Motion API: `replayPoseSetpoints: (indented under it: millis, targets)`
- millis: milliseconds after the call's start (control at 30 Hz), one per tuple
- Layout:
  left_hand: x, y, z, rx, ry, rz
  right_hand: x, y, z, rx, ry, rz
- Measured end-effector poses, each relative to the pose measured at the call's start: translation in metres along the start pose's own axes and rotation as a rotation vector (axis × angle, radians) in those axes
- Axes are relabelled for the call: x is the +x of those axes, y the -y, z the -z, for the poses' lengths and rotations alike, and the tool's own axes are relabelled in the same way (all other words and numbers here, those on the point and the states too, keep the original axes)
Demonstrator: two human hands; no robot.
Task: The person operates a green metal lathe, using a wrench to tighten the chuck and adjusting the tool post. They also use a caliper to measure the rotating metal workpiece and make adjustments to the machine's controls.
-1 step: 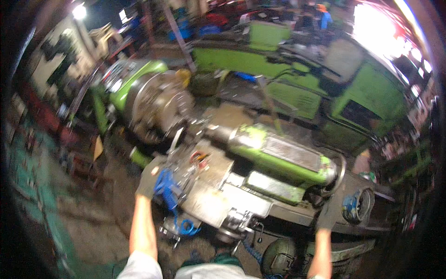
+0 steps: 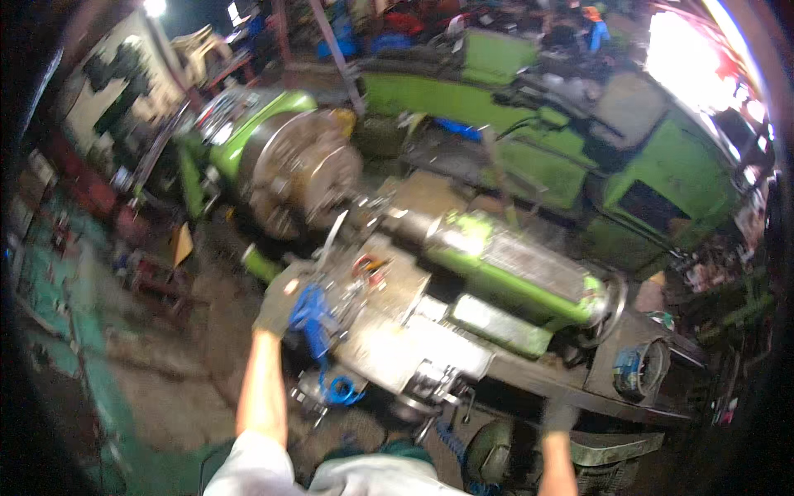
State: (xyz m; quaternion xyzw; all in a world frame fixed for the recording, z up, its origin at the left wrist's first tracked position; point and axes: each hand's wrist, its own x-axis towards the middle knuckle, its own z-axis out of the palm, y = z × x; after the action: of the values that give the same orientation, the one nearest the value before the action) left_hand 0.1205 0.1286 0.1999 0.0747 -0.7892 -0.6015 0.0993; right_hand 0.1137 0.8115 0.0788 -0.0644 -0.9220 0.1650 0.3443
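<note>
My left hand, in a grey glove, rests on the left edge of the lathe carriage, right beside a blue handle. Motion blur hides whether its fingers close on the handle. My right hand, in a dark glove, touches the front lower edge of the lathe bed near a dark handwheel. Its grip is blurred too. The large steel chuck is up left of the carriage. The green tailstock lies to the right.
A second green machine stands behind the lathe. Red and green racks and clutter line the left floor. A person in blue with an orange cap is at the far back. Bright glare fills the upper right.
</note>
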Motion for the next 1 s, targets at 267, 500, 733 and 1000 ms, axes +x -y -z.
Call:
replayPoseSetpoints:
  millis: [267,500,733,1000]
  targets:
    - [-0.003,-0.013,0.008,0.323,0.072,-0.062,-0.26,0.117,0.009,0.327,0.756,-0.567]
    - [0.007,0.039,0.066,0.195,-0.224,-0.268,-0.361,0.123,0.031,0.278,0.906,-0.898]
    - [0.016,0.373,0.177,0.401,-0.416,0.437,-0.457,0.186,0.053,0.282,1.062,-1.148]
    - [-0.014,0.574,0.203,0.359,0.061,1.035,-0.493,0.304,0.059,0.262,1.304,-1.269]
